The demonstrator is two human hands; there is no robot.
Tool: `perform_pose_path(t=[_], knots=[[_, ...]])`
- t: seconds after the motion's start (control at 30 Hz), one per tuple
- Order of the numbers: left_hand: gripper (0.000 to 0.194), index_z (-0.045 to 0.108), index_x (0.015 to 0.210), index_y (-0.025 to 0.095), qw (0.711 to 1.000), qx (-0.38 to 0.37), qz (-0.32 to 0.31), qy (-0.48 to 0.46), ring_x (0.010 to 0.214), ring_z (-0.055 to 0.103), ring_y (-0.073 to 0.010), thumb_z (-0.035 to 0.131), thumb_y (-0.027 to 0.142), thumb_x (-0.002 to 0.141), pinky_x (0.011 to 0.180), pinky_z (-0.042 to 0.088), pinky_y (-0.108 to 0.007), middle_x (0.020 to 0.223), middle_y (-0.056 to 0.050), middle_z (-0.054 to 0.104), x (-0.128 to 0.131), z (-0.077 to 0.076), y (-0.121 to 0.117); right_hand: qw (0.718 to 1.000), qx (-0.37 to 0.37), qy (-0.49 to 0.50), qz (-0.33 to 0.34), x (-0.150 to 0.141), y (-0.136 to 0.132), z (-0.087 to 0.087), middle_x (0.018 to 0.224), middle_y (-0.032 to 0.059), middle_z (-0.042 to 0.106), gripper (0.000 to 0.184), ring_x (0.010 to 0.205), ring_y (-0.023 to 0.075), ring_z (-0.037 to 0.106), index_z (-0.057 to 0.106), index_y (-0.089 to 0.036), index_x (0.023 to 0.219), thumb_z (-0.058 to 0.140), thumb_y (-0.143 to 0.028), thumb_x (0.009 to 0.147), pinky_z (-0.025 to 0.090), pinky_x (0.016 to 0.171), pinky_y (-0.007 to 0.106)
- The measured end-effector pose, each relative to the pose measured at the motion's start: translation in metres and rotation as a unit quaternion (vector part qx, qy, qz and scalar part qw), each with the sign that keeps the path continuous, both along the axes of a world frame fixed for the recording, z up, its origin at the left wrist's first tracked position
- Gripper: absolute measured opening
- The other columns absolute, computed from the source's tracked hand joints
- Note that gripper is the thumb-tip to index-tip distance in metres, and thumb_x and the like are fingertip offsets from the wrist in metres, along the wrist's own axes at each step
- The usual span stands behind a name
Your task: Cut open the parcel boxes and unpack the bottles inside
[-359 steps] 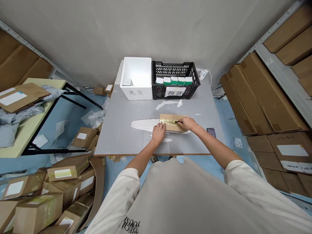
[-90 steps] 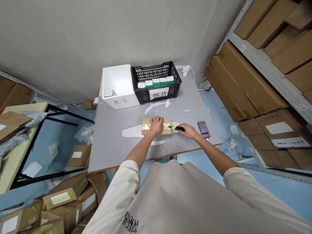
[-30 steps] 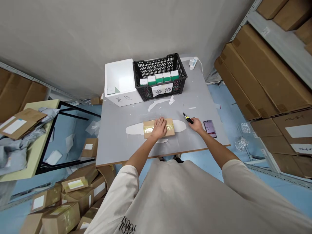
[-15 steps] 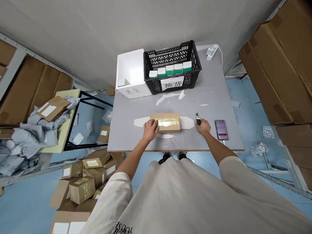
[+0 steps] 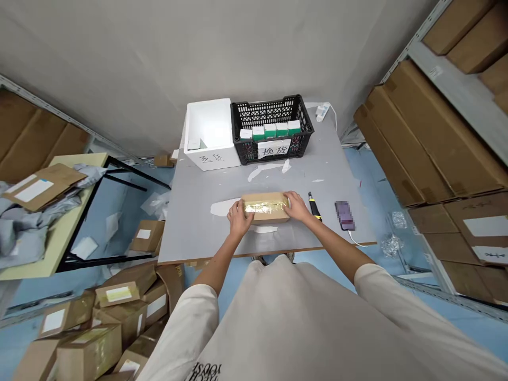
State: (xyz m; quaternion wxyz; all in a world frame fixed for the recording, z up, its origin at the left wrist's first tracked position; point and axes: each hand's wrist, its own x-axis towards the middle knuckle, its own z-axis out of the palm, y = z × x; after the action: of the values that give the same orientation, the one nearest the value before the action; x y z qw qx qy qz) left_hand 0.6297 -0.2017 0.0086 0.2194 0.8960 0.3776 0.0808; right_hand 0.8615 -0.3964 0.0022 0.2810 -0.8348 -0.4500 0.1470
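A small cardboard box (image 5: 265,216) with shiny clear tape along its top lies on the grey table (image 5: 190,233) in front of me. My left hand (image 5: 239,217) grips its left end, thumb on the near side. At the opposite end, my right hand (image 5: 296,205) holds the box with fingers around the corner. To the right of that hand a black and yellow utility knife (image 5: 314,206) lies on the table. Farther right is a phone (image 5: 345,215) with a white cable.
Behind the box stand a white foam bin (image 5: 214,159) and a black plastic crate (image 5: 273,151) holding several white and green boxes. A power strip (image 5: 323,111) lies at the back right. Cardboard boxes (image 5: 130,296) crowd the floor at left; shelves of cartons (image 5: 428,137) rise at right.
My right hand has let go of the utility knife, leaving it on the table, and has moved left onto the box's right end. My left hand stays on the box. The view has shifted.
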Motion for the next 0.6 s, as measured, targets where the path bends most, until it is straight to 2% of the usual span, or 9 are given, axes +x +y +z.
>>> perform_pose_path(t=[0.1, 0.23, 0.33, 0.4, 0.47, 0.53, 0.6], knots=[[0.085, 0.027, 0.163, 0.022, 0.999, -0.039, 0.012, -0.028, 0.141, 0.043, -0.0404, 0.062, 0.055, 0.092, 0.113, 0.036, -0.058, 0.149, -0.019, 0.052, -0.007, -0.007, 0.001, 0.999, -0.037, -0.018, -0.03, -0.005, 0.006, 0.004, 0.139, 0.0166, 0.059, 0.056, 0.126, 0.0337, 0.055, 0.054, -0.018, 0.142, 0.062, -0.026, 0.087, 0.045, 0.107, 0.047], [0.083, 0.024, 0.164, 0.023, 0.997, -0.034, -0.018, -0.067, 0.146, 0.039, -0.0383, 0.059, 0.054, 0.095, 0.117, 0.033, -0.055, 0.156, -0.019, 0.046, -0.013, -0.014, 0.001, 0.997, -0.049, -0.052, -0.028, -0.008, 0.006, 0.011, 0.133, 0.0158, 0.063, 0.046, 0.12, 0.0325, 0.059, 0.056, -0.018, 0.137, 0.057, -0.03, 0.093, 0.046, 0.104, 0.044], [0.092, 0.01, 0.167, 0.021, 0.993, -0.055, -0.018, -0.103, 0.147, 0.042, -0.0365, 0.058, 0.054, 0.096, 0.117, 0.033, -0.054, 0.157, -0.021, 0.046, -0.014, -0.019, 0.002, 0.996, -0.039, -0.068, -0.033, -0.007, 0.008, 0.02, 0.128, 0.015, 0.066, 0.037, 0.11, 0.0302, 0.062, 0.057, -0.019, 0.131, 0.049, -0.035, 0.099, 0.047, 0.096, 0.041], [0.098, 0.002, 0.167, 0.02, 0.99, -0.073, -0.014, -0.12, 0.145, 0.046, -0.0356, 0.06, 0.055, 0.096, 0.116, 0.035, -0.053, 0.154, -0.021, 0.05, -0.015, -0.022, 0.003, 0.995, -0.031, -0.067, -0.074, -0.004, 0.014, 0.027, 0.12, 0.0141, 0.068, 0.035, 0.102, 0.0289, 0.064, 0.057, -0.019, 0.127, 0.047, -0.041, 0.101, 0.048, 0.088, 0.039], [0.097, 0.005, 0.166, 0.02, 0.989, -0.076, -0.02, -0.125, 0.144, 0.047, -0.0353, 0.061, 0.055, 0.095, 0.115, 0.035, -0.053, 0.153, -0.021, 0.051, -0.016, -0.024, 0.004, 0.991, -0.028, -0.05, -0.122, 0.002, 0.025, 0.033, 0.106, 0.0113, 0.07, 0.036, 0.091, 0.0278, 0.064, 0.055, -0.019, 0.124, 0.047, -0.045, 0.101, 0.047, 0.079, 0.037], [0.088, 0.016, 0.164, 0.021, 0.99, -0.068, -0.026, -0.118, 0.144, 0.047, -0.0355, 0.061, 0.054, 0.096, 0.115, 0.035, -0.052, 0.153, -0.021, 0.051, -0.018, -0.025, 0.005, 0.989, -0.024, -0.032, -0.141, 0.009, 0.038, 0.037, 0.095, 0.0084, 0.069, 0.034, 0.085, 0.0268, 0.063, 0.055, -0.02, 0.123, 0.045, -0.045, 0.101, 0.047, 0.076, 0.036], [0.075, 0.031, 0.159, 0.023, 0.992, -0.058, -0.036, -0.104, 0.146, 0.045, -0.0351, 0.061, 0.052, 0.096, 0.115, 0.036, -0.051, 0.154, -0.02, 0.05, -0.019, -0.025, 0.005, 0.992, -0.01, -0.032, -0.125, 0.015, 0.05, 0.037, 0.101, 0.01, 0.07, 0.031, 0.092, 0.0268, 0.064, 0.058, -0.02, 0.12, 0.042, -0.04, 0.101, 0.048, 0.082, 0.037]])
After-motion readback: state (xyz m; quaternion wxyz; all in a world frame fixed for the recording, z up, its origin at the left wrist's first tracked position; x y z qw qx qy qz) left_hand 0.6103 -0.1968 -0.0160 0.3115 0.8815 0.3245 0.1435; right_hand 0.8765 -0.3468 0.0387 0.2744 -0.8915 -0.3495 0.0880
